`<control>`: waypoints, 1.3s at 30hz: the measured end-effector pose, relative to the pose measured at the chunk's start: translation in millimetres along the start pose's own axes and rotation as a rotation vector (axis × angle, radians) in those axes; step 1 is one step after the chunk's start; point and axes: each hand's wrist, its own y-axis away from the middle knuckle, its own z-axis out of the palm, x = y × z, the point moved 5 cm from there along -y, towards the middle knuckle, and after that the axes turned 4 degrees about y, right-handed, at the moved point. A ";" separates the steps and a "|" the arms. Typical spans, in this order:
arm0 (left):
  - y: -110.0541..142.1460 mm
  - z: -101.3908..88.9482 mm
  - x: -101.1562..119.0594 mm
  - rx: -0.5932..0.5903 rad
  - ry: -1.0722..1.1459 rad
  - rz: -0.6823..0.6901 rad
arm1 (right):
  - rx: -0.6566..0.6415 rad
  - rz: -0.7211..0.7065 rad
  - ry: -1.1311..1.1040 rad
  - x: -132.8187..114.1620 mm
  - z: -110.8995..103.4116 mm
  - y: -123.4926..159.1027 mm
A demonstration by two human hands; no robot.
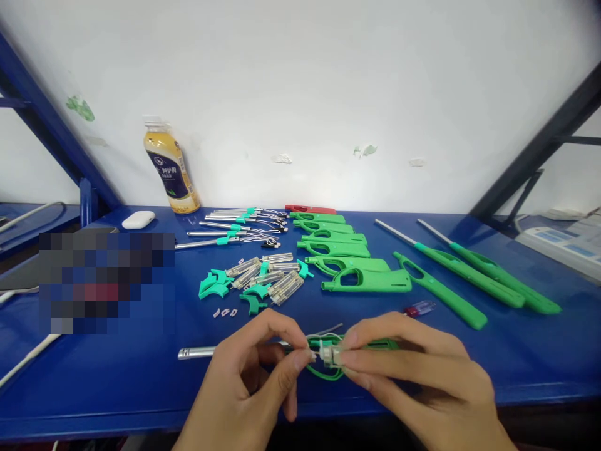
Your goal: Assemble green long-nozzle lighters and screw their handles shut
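Low in the middle of the view, my left hand (263, 369) pinches a small white part (312, 356) between thumb and forefinger. Close on its right, my right hand (413, 369) grips a clear fuel tank (331, 356) by its sides, its end facing the white part. Whether the two parts touch I cannot tell. Beneath both hands lies a green lighter housing (328, 374), partly hidden. A silver lighter tube (195, 353) sticks out left behind my left hand, with thin wires near the right fingertips.
Behind the hands lie several clear tanks (285, 287), teal triggers (215, 285) and small white bits (225, 312). Farther back are metal tubes with wires (218, 242), green housings (370, 280) and a red housing (310, 209). Assembled lighters (474, 275), a screwdriver (419, 308) and a bottle (169, 166) stand around.
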 end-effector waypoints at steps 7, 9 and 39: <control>1.9 -1.5 -2.7 -0.044 0.083 -0.160 | -0.060 -0.022 -0.029 -0.1 1.0 -1.9; -0.2 -0.6 -4.6 -0.092 0.120 -0.149 | -0.079 -0.016 -0.044 1.9 1.3 -0.7; 4.2 -0.3 1.2 -0.054 0.069 -0.042 | -0.012 -0.024 0.339 1.0 -2.5 9.6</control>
